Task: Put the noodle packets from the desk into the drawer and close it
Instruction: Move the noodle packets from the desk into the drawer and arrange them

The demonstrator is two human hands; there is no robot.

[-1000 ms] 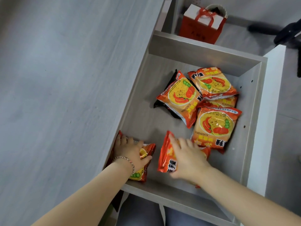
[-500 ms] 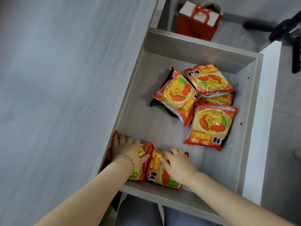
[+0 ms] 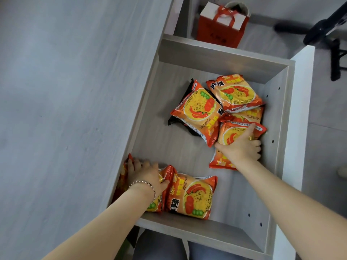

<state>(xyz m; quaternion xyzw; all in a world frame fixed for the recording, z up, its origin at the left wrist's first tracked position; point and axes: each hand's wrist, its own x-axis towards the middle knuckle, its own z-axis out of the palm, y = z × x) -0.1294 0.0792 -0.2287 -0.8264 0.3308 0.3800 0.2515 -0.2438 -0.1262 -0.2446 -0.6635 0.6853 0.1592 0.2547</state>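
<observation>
Inside the drawer: the open grey wood-grain drawer [image 3: 221, 59] holds orange noodle packets, some stacked, with a black packet [image 3: 189, 87] partly hidden beneath the far cluster.
Writing: "KUAISHIMIAN" runs in Latin letters along the edges of several wrappers; large black Chinese characters also appear, too angled to read surely.
Picture on wrappers: a yellow bowl of noodles with red chillies and green vegetables.
Near packet: one noodle packet [image 3: 195, 197] lies flat by the drawer's front wall, untouched by the right hand.
Left hand: the left hand [image 3: 148, 175] lies palm down on a packet [image 3: 155, 205] in the near left corner beside the desk edge, fingers spread flat over it, thumb tucked against the neighbouring wrapper; a thin bracelet [image 3: 145, 184] circles the wrist. Whether it grips or merely presses, I cannot tell.
Right hand: the right hand [image 3: 242, 147] reaches forward with the arm extended, fingers curled over the top and right edge of a packet [image 3: 231, 132] near the right wall, thumb at its left side, taking hold of it.
Far packets: two packets [image 3: 199, 111] overlap towards the back.
Desk: the grey desk top [image 3: 71, 102] lies to the left.
Beyond: a red gift bag [image 3: 223, 25] stands on the floor.
</observation>
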